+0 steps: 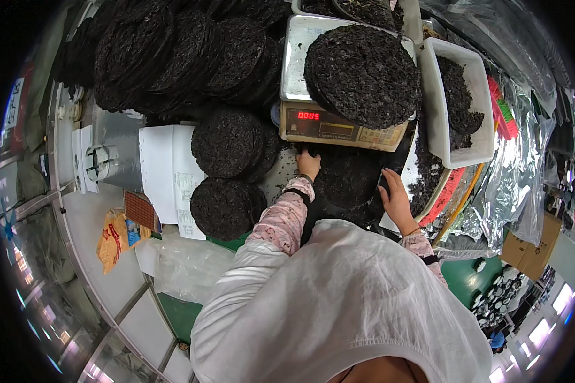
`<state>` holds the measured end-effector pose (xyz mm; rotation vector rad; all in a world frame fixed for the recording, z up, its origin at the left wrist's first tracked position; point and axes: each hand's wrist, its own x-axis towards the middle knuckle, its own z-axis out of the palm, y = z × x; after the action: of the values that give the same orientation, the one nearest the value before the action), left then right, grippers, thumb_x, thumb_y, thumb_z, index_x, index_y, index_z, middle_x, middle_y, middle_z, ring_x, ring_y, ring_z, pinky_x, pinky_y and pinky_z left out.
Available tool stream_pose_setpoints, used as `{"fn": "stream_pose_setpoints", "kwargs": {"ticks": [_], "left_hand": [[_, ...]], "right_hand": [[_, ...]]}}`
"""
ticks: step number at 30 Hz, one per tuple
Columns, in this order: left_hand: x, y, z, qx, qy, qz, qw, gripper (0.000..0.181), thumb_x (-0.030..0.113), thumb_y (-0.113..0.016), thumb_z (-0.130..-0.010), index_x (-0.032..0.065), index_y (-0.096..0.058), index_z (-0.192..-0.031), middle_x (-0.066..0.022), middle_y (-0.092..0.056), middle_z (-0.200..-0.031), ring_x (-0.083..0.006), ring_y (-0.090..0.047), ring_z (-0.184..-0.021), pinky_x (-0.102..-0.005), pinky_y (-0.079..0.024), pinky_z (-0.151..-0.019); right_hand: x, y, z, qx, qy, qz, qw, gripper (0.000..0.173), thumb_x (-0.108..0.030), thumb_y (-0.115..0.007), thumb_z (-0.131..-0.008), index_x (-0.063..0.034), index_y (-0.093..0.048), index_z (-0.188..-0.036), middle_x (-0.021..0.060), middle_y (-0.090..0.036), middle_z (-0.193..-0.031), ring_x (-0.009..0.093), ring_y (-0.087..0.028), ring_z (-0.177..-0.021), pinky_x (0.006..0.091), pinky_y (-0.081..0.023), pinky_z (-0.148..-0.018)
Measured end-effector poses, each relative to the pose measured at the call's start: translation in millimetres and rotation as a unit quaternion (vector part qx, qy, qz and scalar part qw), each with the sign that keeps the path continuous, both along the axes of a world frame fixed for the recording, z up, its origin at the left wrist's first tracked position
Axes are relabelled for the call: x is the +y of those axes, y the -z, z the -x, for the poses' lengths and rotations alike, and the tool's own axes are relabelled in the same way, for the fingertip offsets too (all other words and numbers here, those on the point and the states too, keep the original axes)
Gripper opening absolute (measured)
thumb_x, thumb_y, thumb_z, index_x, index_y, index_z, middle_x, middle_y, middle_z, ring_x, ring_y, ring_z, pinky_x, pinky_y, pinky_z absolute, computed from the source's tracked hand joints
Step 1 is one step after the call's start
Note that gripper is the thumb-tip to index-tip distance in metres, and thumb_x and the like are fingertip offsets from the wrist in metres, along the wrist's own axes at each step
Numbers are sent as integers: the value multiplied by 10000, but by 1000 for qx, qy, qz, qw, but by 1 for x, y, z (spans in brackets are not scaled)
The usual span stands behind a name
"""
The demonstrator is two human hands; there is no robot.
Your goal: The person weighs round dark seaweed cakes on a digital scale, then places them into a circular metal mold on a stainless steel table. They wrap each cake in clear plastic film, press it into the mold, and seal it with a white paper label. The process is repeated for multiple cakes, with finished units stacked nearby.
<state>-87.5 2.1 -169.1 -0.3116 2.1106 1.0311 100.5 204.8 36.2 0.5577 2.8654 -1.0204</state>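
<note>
A round dark cake of dried seaweed [362,76] lies on the steel pan of a digital scale [294,62], overhanging its front; the red display is lit. Just below the scale, another dark round cake [347,179] lies before me. My left hand [309,164] is at its upper left side, fingertips near the scale's base, partly hidden. My right hand [396,198] rests at its right edge with fingers spread. Whether either hand grips anything is unclear. Two shorter stacks of round cakes [227,142] stand to the left.
Tall stacks of dark cakes [158,52] fill the upper left. A white plastic bin [481,95] of loose dark pieces stands right of the scale, with brushes [503,107] beyond. Paper sheets [160,167] and an orange bag [112,239] lie at left.
</note>
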Motion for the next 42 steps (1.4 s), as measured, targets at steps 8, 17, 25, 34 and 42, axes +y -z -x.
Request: {"fn": "stream_pose_setpoints", "kwargs": {"ticks": [8,17,25,34,42], "left_hand": [[-63,-116,-1,-7,-84,-246,966,359,74,-688,-961,-16,-551,-1280,-120,-575,-1148,-174,-643,-883,-308,-616,-651],[17,-364,84,549,227,-217,775,312,60,-706,-932,44,-605,-1227,-146,-530,-1175,-315,-610,-1036,-362,-520,-908],[60,-379,103,540,326,-78,772,689,413,-753,-903,160,-515,-1497,-326,-377,-1528,-497,-404,-1373,-506,-344,-1163],[44,-271,148,259,30,-278,924,970,601,-687,-922,-159,-393,-1447,-293,-543,-1409,-360,-527,-1324,-395,-389,-1128],[33,-274,109,220,-105,-380,892,857,353,-811,-897,30,-242,-1451,-199,-450,-1382,-252,-505,-1220,-361,-482,-1000]], "right_hand": [[-14,-5,16,45,13,42,998,449,-69,-656,-946,-16,-561,-1382,196,-526,-1441,401,-538,-1307,415,-461,-1088],[-8,-53,46,144,26,30,989,427,-74,-662,-950,-1,-568,-1361,212,-533,-1418,413,-551,-1274,428,-472,-1065],[23,-117,69,252,34,0,967,437,-54,-681,-934,-9,-573,-1355,216,-557,-1410,400,-568,-1281,410,-469,-1072],[77,-87,223,206,221,570,764,691,-485,-563,-1040,-1,-466,-1523,114,-460,-1564,206,-421,-1412,324,-301,-1172],[39,-69,212,245,209,651,687,385,-349,-698,-975,-76,-648,-1242,69,-673,-1214,193,-621,-1129,352,-488,-1009]]}}
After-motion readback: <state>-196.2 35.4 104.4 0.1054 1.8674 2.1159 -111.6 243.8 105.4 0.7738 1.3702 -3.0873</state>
